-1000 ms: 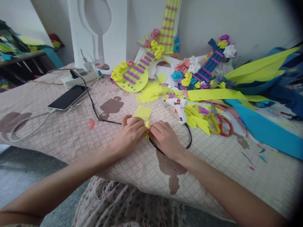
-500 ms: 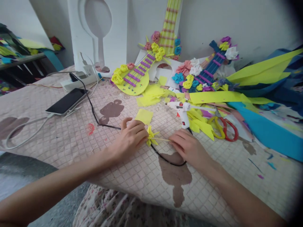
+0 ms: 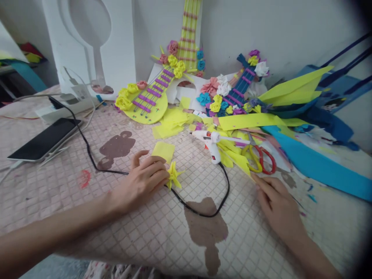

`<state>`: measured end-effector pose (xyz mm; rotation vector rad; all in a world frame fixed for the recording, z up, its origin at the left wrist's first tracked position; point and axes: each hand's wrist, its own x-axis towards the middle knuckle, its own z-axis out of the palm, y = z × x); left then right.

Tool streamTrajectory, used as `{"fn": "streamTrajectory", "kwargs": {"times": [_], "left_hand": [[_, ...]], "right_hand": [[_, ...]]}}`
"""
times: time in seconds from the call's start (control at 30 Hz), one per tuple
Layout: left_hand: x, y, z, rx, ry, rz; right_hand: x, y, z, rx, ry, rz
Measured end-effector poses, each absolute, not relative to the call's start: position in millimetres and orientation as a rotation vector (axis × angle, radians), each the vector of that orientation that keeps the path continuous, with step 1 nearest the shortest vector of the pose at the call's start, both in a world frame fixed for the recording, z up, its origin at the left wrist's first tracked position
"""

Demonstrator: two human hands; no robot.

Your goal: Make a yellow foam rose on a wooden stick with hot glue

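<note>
My left hand (image 3: 148,179) is closed on a small yellow paper flower (image 3: 173,176) with pointed petals, low over the tablecloth. Just behind those fingers lies a square of yellow crepe paper (image 3: 164,151). Off to the right, my right hand (image 3: 277,197) pinches the end of a thin pale stick (image 3: 242,167), which points toward the heap of yellow paper strips. Between the hands a white glue gun (image 3: 209,143) rests on the table, its black cord (image 3: 200,214) looping toward me and passing by the left hand. Scissors (image 3: 265,159) with red and yellow handles lie beyond my right hand.
Flower-trimmed paper guitars, a yellow one (image 3: 154,99) and a blue one (image 3: 240,93), stand at the back. A phone (image 3: 46,137) and a white power strip (image 3: 58,110) are on the left. Blue crepe paper (image 3: 314,159) spreads across the right.
My right hand has moved away to the right with the stick, clear of the flower. My left hand still holds the flower. The view has shifted to the right.
</note>
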<state>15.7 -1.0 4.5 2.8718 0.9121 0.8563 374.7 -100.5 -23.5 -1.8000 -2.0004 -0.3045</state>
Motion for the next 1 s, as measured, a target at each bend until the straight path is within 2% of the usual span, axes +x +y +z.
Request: {"fn": "streamTrajectory", "kwargs": {"times": [0.17,0.33,0.7,0.9,1.0], "left_hand": [[14,9,2,2.989,0.825,0.884],[11,9,-5,3.0,0.824,0.859],[11,7,-6,2.993,0.803,0.914],[10,8,-5,2.958,0.847,0.906],[9,9,-4,2.946,0.844,0.9]], "right_hand": [[369,-89,-29,-1.826,-2.001,-0.268],[356,-75,-11,-1.783,-1.956,-0.214],[310,17,5,-1.809,-1.884,0.319],[300,13,11,-1.716,-1.832,0.31],[304,-5,16,-1.655,-1.665,0.534]]}}
